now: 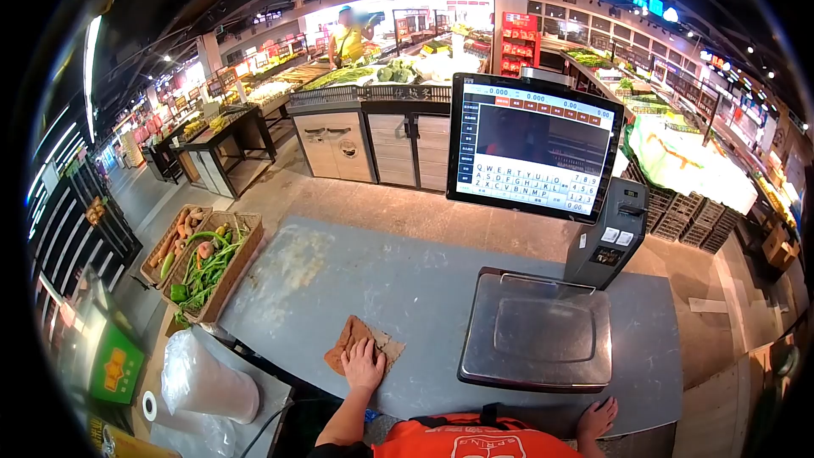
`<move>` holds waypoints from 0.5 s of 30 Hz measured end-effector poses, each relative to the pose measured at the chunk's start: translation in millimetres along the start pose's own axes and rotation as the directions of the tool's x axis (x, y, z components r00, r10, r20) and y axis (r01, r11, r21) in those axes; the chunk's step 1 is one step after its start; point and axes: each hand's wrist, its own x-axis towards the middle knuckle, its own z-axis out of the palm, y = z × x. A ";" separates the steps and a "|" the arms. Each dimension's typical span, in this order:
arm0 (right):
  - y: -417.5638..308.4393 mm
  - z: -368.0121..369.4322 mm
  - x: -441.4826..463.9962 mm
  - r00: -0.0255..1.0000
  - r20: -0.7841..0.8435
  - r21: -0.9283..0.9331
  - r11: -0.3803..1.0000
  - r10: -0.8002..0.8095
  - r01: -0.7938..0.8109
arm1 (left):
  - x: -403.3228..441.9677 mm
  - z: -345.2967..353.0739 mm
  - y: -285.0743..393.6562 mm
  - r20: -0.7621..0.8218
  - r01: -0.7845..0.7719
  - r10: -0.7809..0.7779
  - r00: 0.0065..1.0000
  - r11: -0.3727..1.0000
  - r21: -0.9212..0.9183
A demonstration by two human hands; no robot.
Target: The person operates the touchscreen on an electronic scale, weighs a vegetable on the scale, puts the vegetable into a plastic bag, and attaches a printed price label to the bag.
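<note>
A brown cloth (345,342) lies on the grey counter (407,271), left of the middle. My left hand (364,365) rests flat on its right part, fingers spread and pressing it to the surface. My right hand (599,418) lies at the counter's front edge, just below the weighing scale, with its fingers apart and nothing in them. The scale's metal plate (540,330) holds nothing. Behind the scale stands its lit touch screen (536,146). Pale smears mark the counter's back left part.
Wicker baskets (251,242) of green and orange vegetables stand at the counter's left end. Plastic bag rolls (212,382) sit at the lower left. Beyond are wooden cabinets (394,148), produce displays, stacked black crates (678,214) and a person in yellow (348,41).
</note>
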 end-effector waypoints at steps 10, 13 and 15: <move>-3.7 -5.5 -3.1 1.000 0.000 -0.006 1.000 -0.006 0.006 | 0.4 1.2 -0.1 0.028 0.016 -0.016 0.999 1.000 0.012; -1.6 -3.3 -0.3 1.000 0.012 -0.011 1.000 -0.003 0.003 | 0.4 1.6 -1.0 0.027 0.016 -0.016 1.000 1.000 0.008; -2.8 -5.3 -1.2 1.000 0.020 -0.003 1.000 0.002 -0.002 | 0.5 1.2 -0.8 0.027 0.014 -0.015 1.000 1.000 0.008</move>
